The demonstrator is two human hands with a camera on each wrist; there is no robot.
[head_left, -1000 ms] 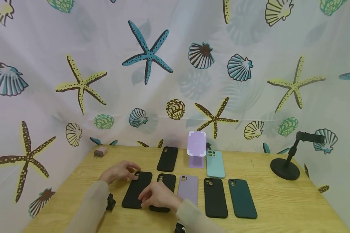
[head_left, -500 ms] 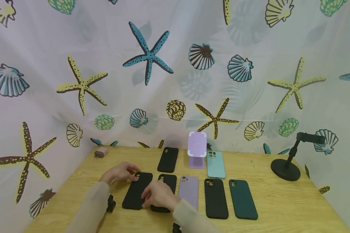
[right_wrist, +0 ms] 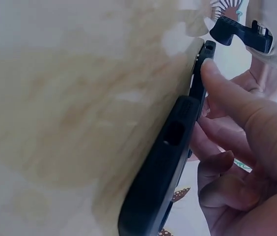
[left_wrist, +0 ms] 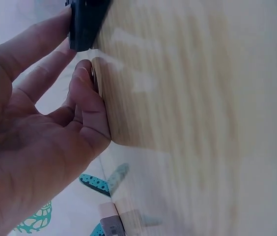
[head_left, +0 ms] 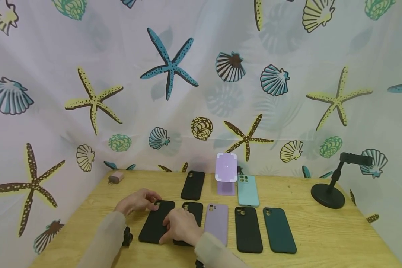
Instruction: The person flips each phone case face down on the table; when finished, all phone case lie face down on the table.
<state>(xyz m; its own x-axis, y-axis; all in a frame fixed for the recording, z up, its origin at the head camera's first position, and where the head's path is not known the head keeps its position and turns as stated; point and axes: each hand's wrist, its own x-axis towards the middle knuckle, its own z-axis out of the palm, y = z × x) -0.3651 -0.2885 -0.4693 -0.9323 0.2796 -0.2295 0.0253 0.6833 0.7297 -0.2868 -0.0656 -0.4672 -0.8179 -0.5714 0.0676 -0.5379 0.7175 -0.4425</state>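
— How much room lay round the leftmost black phone case [head_left: 152,226]?

— To its left, a strip of wood ran out under the left sleeve [head_left: 104,234] to the edge of the table [head_left: 338,230]. To its right, the second black case [head_left: 195,211] sat just beside it, with the gap mostly hidden by a hand. Then came the lavender case [head_left: 217,225], the third black case [head_left: 249,230] and the dark teal case [head_left: 280,230], and past them a broad stretch of wood reached toward the black stand [head_left: 328,195]

— And the grip?

— The left hand [head_left: 137,203] had the case's far left corner between its thumb and bent fingers, only slightly parted. The right hand [head_left: 181,225] pinched the near right edge with thumb and forefinger; its other fingers curled above the second black case, and I couldn't tell whether they touched it

— Which way did the case point?

— It lay flat on the table, camera cutout at the far end, its long axis running away from the person and leaning right
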